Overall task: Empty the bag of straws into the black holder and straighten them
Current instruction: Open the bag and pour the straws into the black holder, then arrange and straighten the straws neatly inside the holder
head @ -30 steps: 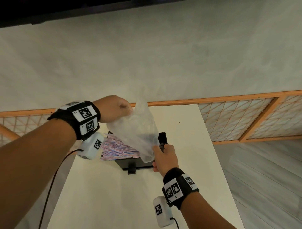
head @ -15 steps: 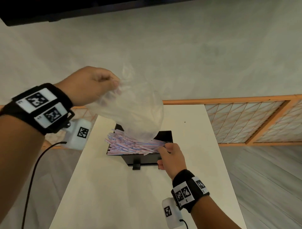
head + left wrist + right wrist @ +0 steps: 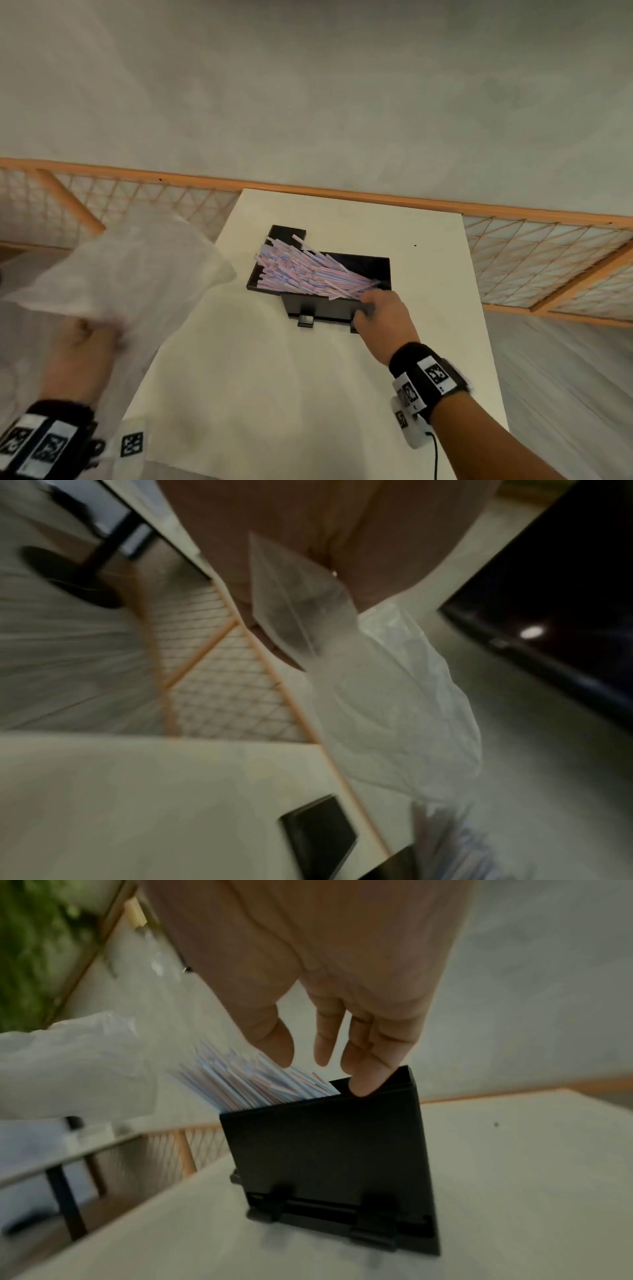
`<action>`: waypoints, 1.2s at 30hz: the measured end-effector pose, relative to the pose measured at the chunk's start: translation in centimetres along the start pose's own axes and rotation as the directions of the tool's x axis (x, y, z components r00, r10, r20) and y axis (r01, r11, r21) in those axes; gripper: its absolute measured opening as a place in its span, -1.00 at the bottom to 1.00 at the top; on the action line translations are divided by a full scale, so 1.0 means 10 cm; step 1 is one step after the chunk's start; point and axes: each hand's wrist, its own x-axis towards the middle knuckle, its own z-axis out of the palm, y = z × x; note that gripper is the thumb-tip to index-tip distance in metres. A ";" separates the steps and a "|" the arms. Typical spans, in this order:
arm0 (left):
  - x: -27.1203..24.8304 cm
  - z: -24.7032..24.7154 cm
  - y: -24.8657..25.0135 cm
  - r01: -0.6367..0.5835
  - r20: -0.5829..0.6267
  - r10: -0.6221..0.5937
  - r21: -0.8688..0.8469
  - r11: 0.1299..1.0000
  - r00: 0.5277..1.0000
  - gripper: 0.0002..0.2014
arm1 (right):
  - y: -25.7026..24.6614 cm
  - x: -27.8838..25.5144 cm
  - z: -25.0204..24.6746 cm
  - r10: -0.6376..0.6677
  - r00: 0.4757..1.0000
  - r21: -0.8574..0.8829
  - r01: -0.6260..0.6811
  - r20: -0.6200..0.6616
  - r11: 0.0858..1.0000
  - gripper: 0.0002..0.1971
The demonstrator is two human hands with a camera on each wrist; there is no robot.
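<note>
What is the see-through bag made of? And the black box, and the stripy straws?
The bag looks like thin, cloudy plastic film: it crinkles and the floor shows through it. The black holder seems to be stiff matte plastic, with flat walls and moulded clips at its base, though painted metal is possible. The straws look paper-wrapped: flat, dull white strips with pink and blue marks.

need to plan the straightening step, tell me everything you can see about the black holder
The black holder is an open-topped rectangular box, apparently matte plastic, with small clip-like feet along its front base. It stands near the middle of the white table. Pink-and-blue straws lie in it fanned and slanted, overhanging its left end. The right hand has fingers over its front right corner.
</note>
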 end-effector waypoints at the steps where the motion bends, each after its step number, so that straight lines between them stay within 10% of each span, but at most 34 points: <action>1: -0.21 0.03 0.05 0.056 0.105 -0.052 -0.042 0.998 0.993 -0.79 | -0.02 0.05 0.03 -0.027 0.999 -0.124 0.030 0.027 0.992 -0.68; 7: -0.62 0.66 -0.34 0.336 0.278 -0.285 -0.156 0.929 0.917 -0.86 | -0.10 0.28 0.17 -0.052 0.981 -0.516 0.142 0.186 0.844 -0.56; 17: -0.60 1.06 -0.54 0.482 0.378 -0.415 -0.100 0.870 0.827 -0.87 | -0.13 0.17 0.12 -0.003 0.980 -0.433 0.091 0.198 0.897 -0.70; 27: -0.92 1.15 -0.66 0.799 0.459 -0.656 -0.291 0.526 0.599 -0.78 | -0.09 -0.28 0.10 0.022 0.979 -0.431 0.069 0.204 0.900 -0.73; 36: -1.19 0.73 -0.68 0.631 0.677 -0.511 0.087 0.771 0.530 -0.79 | 0.06 -0.67 0.11 0.057 0.968 -0.440 0.058 0.244 0.896 -0.72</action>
